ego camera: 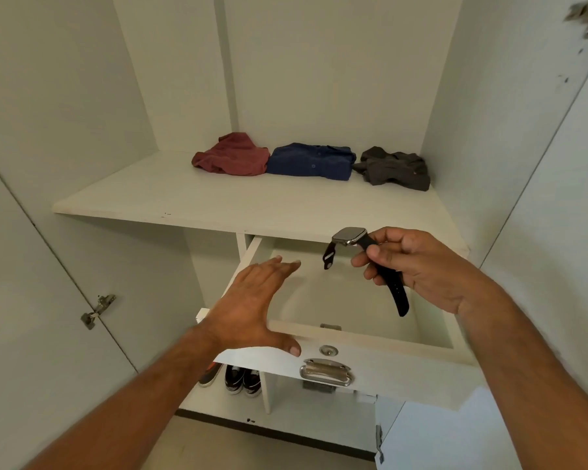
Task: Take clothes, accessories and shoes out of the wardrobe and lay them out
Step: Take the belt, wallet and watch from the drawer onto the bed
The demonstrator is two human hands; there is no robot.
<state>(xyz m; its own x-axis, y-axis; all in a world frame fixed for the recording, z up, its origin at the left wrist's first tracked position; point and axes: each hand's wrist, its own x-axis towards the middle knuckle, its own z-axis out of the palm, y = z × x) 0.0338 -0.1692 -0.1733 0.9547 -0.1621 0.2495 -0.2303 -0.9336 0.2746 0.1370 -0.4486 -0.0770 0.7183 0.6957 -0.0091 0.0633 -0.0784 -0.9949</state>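
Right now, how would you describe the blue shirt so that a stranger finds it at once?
Look at the white wardrobe shelf above the open drawer. Three folded garments lie in a row at its back. The blue shirt is the middle one, between the red garment and the dark grey one.

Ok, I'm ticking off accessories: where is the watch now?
The watch is in the right hand, held above the open drawer, just below the shelf with folded clothes.

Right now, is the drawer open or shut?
Open: the drawer is pulled out beneath the shelf, its bare inside showing.
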